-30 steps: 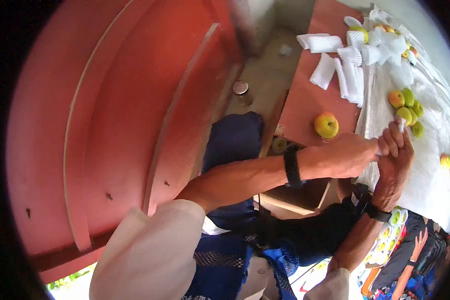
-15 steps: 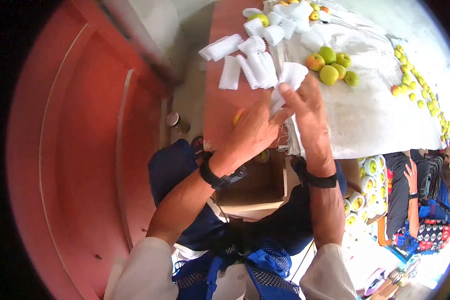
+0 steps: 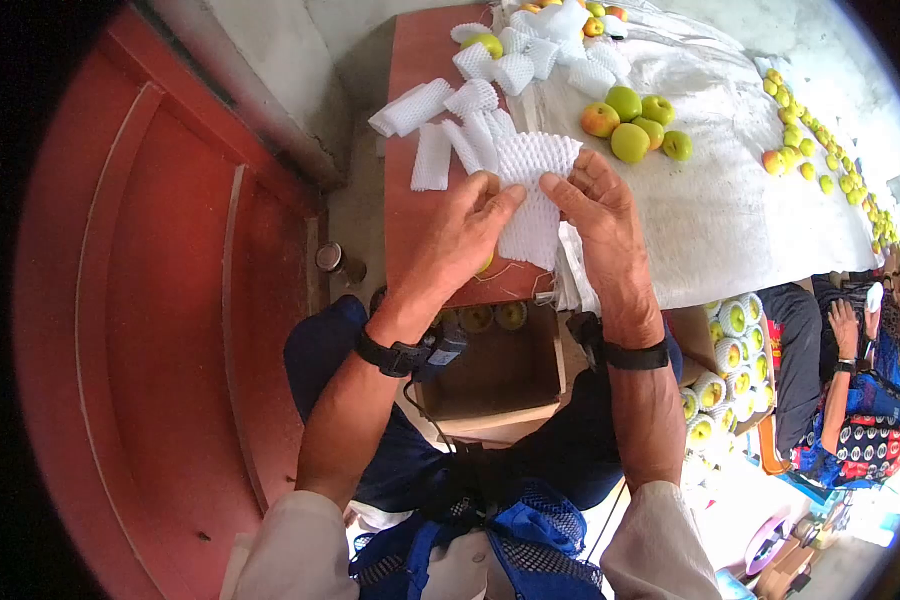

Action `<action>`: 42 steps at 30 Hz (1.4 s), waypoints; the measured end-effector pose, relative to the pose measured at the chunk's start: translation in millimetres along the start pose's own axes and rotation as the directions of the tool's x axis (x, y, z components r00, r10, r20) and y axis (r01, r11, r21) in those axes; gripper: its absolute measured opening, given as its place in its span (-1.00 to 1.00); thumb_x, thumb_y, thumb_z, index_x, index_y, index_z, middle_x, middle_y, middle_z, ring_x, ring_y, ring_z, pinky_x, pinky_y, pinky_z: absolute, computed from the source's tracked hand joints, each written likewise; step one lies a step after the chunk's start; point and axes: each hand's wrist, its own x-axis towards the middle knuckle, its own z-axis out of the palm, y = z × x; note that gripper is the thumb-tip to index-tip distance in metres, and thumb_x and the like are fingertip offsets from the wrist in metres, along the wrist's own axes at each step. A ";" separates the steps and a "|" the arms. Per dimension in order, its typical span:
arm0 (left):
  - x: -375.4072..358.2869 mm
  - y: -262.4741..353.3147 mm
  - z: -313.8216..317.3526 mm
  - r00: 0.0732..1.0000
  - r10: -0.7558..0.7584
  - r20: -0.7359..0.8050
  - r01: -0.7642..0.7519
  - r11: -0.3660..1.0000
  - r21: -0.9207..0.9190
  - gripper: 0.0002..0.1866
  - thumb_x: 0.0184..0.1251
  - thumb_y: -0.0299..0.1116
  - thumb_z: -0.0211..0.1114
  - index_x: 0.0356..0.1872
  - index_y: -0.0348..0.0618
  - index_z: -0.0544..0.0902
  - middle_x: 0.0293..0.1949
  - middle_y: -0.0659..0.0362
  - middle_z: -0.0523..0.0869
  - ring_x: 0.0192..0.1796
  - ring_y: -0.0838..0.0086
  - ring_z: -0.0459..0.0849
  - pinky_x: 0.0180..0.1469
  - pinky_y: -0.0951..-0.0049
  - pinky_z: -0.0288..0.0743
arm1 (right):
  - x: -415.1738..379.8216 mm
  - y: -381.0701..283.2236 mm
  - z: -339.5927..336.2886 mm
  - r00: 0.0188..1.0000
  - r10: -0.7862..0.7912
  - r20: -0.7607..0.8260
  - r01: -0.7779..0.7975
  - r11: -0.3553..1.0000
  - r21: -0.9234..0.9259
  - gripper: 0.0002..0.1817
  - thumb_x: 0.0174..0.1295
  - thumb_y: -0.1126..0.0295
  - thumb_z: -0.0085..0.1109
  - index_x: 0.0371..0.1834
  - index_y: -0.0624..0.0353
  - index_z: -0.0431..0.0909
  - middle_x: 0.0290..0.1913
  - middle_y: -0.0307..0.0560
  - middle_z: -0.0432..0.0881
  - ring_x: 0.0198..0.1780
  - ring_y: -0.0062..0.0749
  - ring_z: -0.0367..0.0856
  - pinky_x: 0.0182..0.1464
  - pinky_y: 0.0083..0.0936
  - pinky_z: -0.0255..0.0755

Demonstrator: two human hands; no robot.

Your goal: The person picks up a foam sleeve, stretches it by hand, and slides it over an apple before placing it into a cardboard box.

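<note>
A white foam net sleeve (image 3: 532, 225) is spread flat between my hands above the red tabletop (image 3: 420, 235). My left hand (image 3: 465, 225) pinches its left edge between thumb and curled fingers. On the opposite edge, my right hand (image 3: 605, 215) grips it with the thumb in front. Part of a yellowish apple (image 3: 486, 262) peeks out beside my left hand, mostly hidden. More foam sleeves (image 3: 431, 157) lie loose just beyond. Several green and reddish apples (image 3: 628, 143) sit in a cluster on the white sacking (image 3: 730, 230), to the right of the sleeve.
Below the table edge stands a cardboard box (image 3: 495, 416) with sleeved apples (image 3: 478, 318) at its far side. Another box holds rows of sleeved apples (image 3: 736, 356) at right. A long line of apples (image 3: 820, 145) borders the sacking. Another person's arm (image 3: 838, 385) shows at far right.
The foam sleeve, bunched up between my hands before, is now stretched out flat. My left hand has shifted left and up, away from my right hand. The whole view has shifted slightly.
</note>
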 end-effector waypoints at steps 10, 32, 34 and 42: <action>1.3 7.1 -7.5 0.974 -0.065 -0.217 0.049 0.996 -0.077 -0.73 0.47 -0.41 0.35 0.11 -0.27 0.70 -0.02 0.22 0.78 -0.05 0.59 0.70 0.06 0.46 0.60 | -1.6 -1.8 5.1 0.967 -0.225 -0.123 0.198 0.960 -0.201 -0.76 0.40 0.36 0.31 0.01 0.27 0.60 -0.18 -0.22 0.68 -0.15 -0.60 0.57 -0.06 -0.58 0.45; -5.7 9.1 3.0 0.745 0.627 -0.230 -0.463 0.733 0.499 -0.68 0.29 -0.74 0.26 0.03 -0.25 0.68 -0.03 0.01 0.76 0.03 0.12 0.76 0.05 0.27 0.61 | -9.0 -13.1 10.8 0.975 0.161 0.152 -0.192 0.957 0.219 -0.67 0.54 0.14 0.12 0.03 0.21 0.59 -0.12 -0.14 0.74 -0.21 -0.55 0.73 -0.30 -0.62 0.49; -4.9 7.2 3.0 0.750 0.619 -0.233 -0.452 0.737 0.502 -0.68 0.28 -0.75 0.26 0.03 -0.25 0.68 -0.02 0.01 0.76 0.05 0.11 0.76 0.06 0.27 0.61 | -9.1 -13.4 10.9 0.975 0.169 0.145 -0.200 0.950 0.241 -0.69 0.54 0.18 0.11 0.04 0.22 0.58 -0.13 -0.12 0.74 -0.22 -0.55 0.73 -0.32 -0.62 0.50; -1.5 7.0 0.3 0.624 0.768 -0.142 -0.514 0.541 0.666 -0.72 0.25 -0.69 0.29 -0.03 -0.23 0.66 -0.11 0.02 0.77 -0.01 0.12 0.76 0.05 0.12 0.59 | -9.5 -20.4 13.0 0.979 0.151 0.138 -0.181 0.953 0.243 -0.63 0.56 0.13 0.10 0.07 0.27 0.56 -0.16 -0.11 0.72 -0.18 -0.51 0.77 -0.36 -0.60 0.52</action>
